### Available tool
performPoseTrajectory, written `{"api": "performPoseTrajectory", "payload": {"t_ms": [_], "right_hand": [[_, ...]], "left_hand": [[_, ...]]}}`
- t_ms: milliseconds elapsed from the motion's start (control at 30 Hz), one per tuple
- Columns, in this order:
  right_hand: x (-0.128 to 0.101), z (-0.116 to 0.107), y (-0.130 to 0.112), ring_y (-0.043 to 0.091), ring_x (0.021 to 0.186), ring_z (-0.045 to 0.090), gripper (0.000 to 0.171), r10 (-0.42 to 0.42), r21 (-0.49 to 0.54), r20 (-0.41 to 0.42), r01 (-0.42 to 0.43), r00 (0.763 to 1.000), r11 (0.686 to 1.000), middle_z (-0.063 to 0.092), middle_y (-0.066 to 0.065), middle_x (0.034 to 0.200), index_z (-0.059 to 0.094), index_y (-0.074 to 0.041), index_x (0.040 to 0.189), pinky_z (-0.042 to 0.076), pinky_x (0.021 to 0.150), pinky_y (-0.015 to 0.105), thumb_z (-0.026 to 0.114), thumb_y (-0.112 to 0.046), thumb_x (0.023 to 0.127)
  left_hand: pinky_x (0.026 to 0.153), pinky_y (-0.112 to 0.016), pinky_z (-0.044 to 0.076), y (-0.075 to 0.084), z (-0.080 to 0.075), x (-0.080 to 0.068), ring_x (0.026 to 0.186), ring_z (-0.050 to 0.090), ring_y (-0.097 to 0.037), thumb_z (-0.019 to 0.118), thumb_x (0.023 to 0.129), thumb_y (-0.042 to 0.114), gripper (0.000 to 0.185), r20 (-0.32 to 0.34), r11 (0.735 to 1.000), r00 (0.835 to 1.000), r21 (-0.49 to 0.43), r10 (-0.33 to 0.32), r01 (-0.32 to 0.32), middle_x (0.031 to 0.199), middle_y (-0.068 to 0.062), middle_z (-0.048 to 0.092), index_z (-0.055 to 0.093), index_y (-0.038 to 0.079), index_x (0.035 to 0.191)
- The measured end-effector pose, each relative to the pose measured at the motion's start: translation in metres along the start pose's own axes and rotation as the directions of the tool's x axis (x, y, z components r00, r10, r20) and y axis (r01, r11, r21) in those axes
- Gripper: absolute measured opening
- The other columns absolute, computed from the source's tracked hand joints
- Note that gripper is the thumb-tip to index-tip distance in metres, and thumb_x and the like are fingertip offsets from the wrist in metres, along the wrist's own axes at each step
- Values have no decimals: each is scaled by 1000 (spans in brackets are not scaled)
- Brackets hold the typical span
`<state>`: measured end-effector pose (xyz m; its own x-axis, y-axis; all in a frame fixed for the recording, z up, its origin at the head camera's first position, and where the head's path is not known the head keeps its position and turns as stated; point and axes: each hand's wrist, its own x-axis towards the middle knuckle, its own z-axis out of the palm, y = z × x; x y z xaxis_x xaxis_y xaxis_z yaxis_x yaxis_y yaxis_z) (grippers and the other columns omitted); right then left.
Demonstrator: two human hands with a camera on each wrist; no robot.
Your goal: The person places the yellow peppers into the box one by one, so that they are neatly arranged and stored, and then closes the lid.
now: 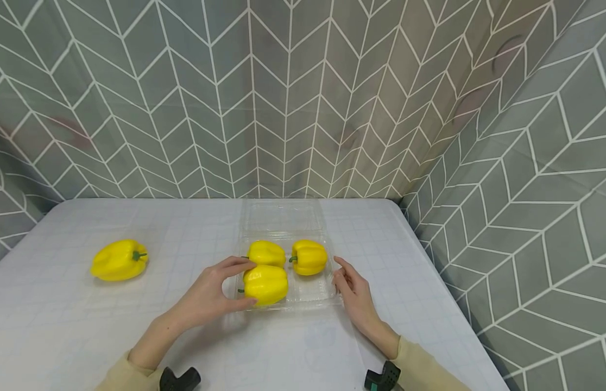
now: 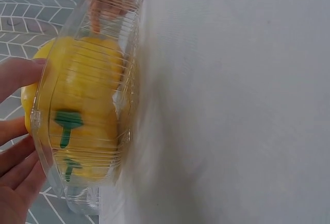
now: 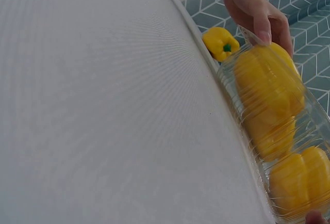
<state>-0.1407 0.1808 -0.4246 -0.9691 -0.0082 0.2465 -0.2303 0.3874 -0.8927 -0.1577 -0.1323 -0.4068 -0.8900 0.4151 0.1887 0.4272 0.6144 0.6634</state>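
Note:
Three yellow bell peppers sit in a clear plastic clamshell container (image 1: 308,296), its lid (image 1: 283,217) folded back behind it. My left hand (image 1: 217,290) grips the front-left bell pepper (image 1: 266,285), thumb on its near side and fingers over its far side. Behind that one lies another bell pepper (image 1: 266,253), and a third bell pepper (image 1: 309,257) rests at the back right, its stem toward the left. At the container's right wall is my right hand (image 1: 357,296), index finger extended along the side and the other fingers loosely bent.
A fourth yellow bell pepper (image 1: 119,260) lies on the white-covered table (image 1: 185,233), well left of the container, its green stem toward the right. A grey patterned curtain (image 1: 269,108) hangs behind the table and along the right.

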Motion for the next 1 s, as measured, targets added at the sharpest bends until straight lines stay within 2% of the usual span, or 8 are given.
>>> {"api": "performPoseTrajectory", "payload": {"t_ms": [267, 433, 700, 1000], "right_hand": [[0, 1, 1, 29, 70, 53, 37, -7, -2, -3, 7, 1000, 1000, 59, 16, 84, 51, 9, 138, 46, 63, 17, 50, 0, 102], [0, 1, 2, 31, 70, 53, 37, -19, -3, -4, 19, 1000, 1000, 59, 16, 84, 51, 10, 138, 46, 63, 17, 49, 0, 102], [-1, 1, 1, 32, 71, 53, 37, -18, -8, -1, 18, 1000, 1000, 60, 16, 84, 51, 10, 137, 46, 63, 17, 49, 0, 102], [0, 1, 1, 26, 70, 54, 37, -16, -3, -3, 16, 1000, 1000, 60, 16, 85, 51, 9, 138, 47, 64, 18, 49, 0, 102]], "left_hand": [[103, -52, 51, -2, -1, 0, 125, 58, -28, 86, 76, 38, 66, 14, 1000, 1000, 18, 21, -21, 134, 0, 60, 64, 13, 133], [104, -52, 51, -3, 0, 0, 126, 57, -28, 86, 76, 38, 66, 12, 999, 999, 21, 35, -35, 134, 0, 60, 64, 12, 133], [104, -54, 50, -1, 2, -1, 126, 57, -28, 86, 76, 41, 66, 8, 1000, 1000, 24, -1, 1, 133, 2, 60, 64, 16, 133], [103, -54, 51, -1, 6, -1, 126, 57, -28, 83, 76, 51, 66, -49, 1000, 999, -3, -6, 6, 130, 4, 62, 65, 17, 131]]}}
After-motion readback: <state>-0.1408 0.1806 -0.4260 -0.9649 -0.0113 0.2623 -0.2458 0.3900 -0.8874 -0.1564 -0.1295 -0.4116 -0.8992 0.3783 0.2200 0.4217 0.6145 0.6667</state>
